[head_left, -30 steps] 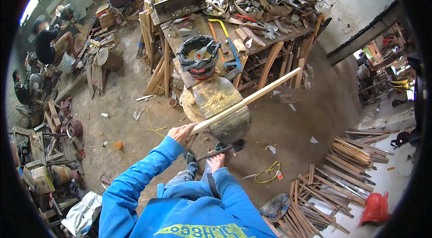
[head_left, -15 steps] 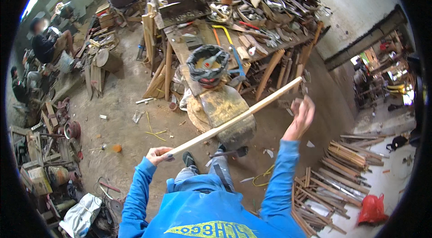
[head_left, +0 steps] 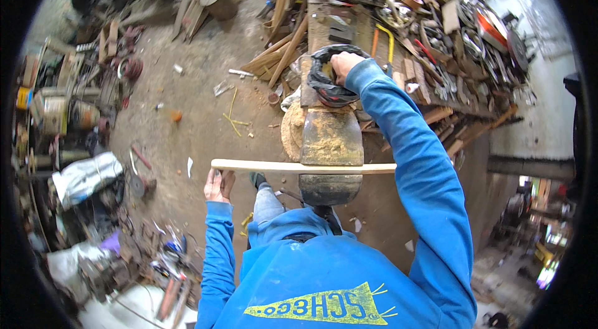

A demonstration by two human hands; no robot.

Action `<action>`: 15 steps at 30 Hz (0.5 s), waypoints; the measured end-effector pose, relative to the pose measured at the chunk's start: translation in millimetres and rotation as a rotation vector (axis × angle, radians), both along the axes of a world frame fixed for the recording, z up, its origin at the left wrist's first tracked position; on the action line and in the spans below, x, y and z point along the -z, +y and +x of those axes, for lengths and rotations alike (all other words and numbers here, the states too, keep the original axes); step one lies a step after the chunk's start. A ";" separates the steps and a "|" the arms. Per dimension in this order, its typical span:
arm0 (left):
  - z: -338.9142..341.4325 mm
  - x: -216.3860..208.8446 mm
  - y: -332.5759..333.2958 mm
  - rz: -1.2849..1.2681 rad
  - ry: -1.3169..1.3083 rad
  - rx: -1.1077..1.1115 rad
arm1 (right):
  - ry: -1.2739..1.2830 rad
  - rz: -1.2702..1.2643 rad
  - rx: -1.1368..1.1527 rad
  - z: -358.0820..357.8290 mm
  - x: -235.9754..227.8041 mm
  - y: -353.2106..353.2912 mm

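Note:
A long, pale wooden strip [head_left: 268,166] lies level across me, over the near part of a sawdust-covered, rounded wooden block [head_left: 332,136]. My left hand [head_left: 218,186] is closed on its left end. Its right part passes out of sight behind my right sleeve. Farther up, my right hand [head_left: 346,66] reaches into a bucket lined with a black plastic bag [head_left: 322,80]. The fingers curl down inside, and whatever they hold is hidden.
Beyond the bucket, a cluttered workbench [head_left: 367,27] carries a yellow hacksaw [head_left: 387,42], tools and wood scraps. Wooden offcuts lean at its left side. On the left floor lie a white sack [head_left: 88,176] and piled scrap. My foot [head_left: 257,178] is beside the block.
My right hand has moved from open beside the strip's far end into the bucket. The strip has swung from slanting to level, its left end still in my left hand. The view has shifted.

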State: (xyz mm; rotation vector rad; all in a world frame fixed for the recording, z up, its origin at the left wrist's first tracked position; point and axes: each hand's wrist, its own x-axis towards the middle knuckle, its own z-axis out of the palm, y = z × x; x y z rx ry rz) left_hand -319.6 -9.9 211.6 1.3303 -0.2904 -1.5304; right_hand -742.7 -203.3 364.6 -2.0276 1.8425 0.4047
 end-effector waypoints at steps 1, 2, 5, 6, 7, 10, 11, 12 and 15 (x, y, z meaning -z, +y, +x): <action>-6.0 -7.1 2.9 -0.011 -0.081 0.013 | 0.012 0.037 -0.007 2.3 1.5 -0.4; -10.6 -13.0 5.1 -0.030 -0.172 0.048 | 0.012 0.053 -0.011 3.8 2.7 -0.4; -13.5 -21.1 7.9 -0.044 -0.204 0.027 | 0.002 0.024 -0.047 3.0 6.1 -1.1; -13.0 -18.9 8.0 -0.051 -0.215 0.027 | 0.021 0.018 -0.052 1.0 6.2 -1.7; -11.9 -14.8 8.6 -0.094 -0.220 0.035 | -0.018 -0.012 -0.071 -0.9 5.3 -2.1; -5.8 5.8 8.6 -0.071 -0.320 0.012 | -0.129 -0.133 -0.061 -10.0 -8.7 3.7; -2.1 13.7 6.5 -0.144 -0.335 0.036 | -0.219 -0.194 -0.054 -13.8 -16.8 10.0; 2.6 20.8 3.4 -0.203 -0.334 0.045 | -0.258 -0.219 -0.008 -16.3 -25.3 17.5; 15.7 34.3 -3.4 -0.287 -0.379 0.012 | -0.576 -0.483 0.006 -27.1 -47.4 70.5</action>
